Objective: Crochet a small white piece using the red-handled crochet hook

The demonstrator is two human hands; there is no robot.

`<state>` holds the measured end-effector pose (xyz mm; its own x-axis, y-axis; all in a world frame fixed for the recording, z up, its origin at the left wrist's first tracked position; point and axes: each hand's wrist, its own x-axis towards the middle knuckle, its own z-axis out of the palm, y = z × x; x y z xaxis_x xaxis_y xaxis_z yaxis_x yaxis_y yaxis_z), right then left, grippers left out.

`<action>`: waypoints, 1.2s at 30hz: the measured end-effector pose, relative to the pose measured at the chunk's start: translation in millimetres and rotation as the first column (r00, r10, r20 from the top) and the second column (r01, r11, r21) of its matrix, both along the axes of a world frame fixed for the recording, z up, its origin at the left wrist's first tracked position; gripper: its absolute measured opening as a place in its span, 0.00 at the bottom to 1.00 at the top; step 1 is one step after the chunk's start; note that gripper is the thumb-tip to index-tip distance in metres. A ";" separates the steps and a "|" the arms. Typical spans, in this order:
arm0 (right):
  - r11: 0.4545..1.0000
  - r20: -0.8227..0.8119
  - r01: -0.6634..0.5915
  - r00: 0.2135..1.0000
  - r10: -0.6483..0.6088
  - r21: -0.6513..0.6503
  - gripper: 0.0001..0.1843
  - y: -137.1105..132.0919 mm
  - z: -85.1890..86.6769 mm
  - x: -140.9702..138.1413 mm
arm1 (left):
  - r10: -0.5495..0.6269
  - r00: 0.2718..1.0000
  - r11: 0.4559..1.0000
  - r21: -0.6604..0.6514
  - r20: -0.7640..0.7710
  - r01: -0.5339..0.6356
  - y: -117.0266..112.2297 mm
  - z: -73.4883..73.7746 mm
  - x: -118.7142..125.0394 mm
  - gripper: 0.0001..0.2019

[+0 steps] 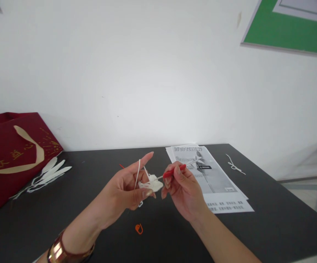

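My left hand (129,186) pinches a small white crochet piece (155,183) between thumb and fingers. White yarn (138,171) runs over its raised index finger and down to the piece. In my right hand (184,190) is a crochet hook with a red handle (174,171), gripped between thumb and fingers. The hook's metal shaft points left and meets the white piece; its tip is hidden in the stitches. Both hands are close together above the black table (114,233).
An orange stitch marker (139,229) lies below my hands. Printed sheets (215,179) lie behind my right hand, with a short knotted white string (234,166) farther right. At left stand a dark red gift bag (7,146) and white leaf-shaped pieces (50,175). A white wall (158,73) rises behind.
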<state>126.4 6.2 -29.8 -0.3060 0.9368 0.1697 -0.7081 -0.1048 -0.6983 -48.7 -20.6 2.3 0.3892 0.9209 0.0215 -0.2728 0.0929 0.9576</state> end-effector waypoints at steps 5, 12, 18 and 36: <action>0.999 0.012 -0.018 1.000 0.018 0.050 0.11 0.6 3.1 2.8 | -0.040 0.999 0.999 0.005 -0.017 0.040 -1.4 1.0 -0.5 0.34; 0.984 0.090 0.023 0.995 -0.040 0.177 0.11 2.4 9.1 11.9 | -0.070 0.997 0.997 0.011 -0.043 0.071 -3.1 3.0 -1.3 0.34; 0.952 0.093 0.067 0.991 -0.099 0.298 0.09 4.8 7.4 18.5 | -0.075 0.992 0.997 0.025 -0.103 0.078 -1.8 3.4 -2.9 0.36; 0.833 0.185 0.106 0.953 -0.241 0.544 0.04 3.1 8.7 28.6 | -0.095 0.982 0.994 0.037 -0.166 0.103 1.8 -2.8 -1.9 0.37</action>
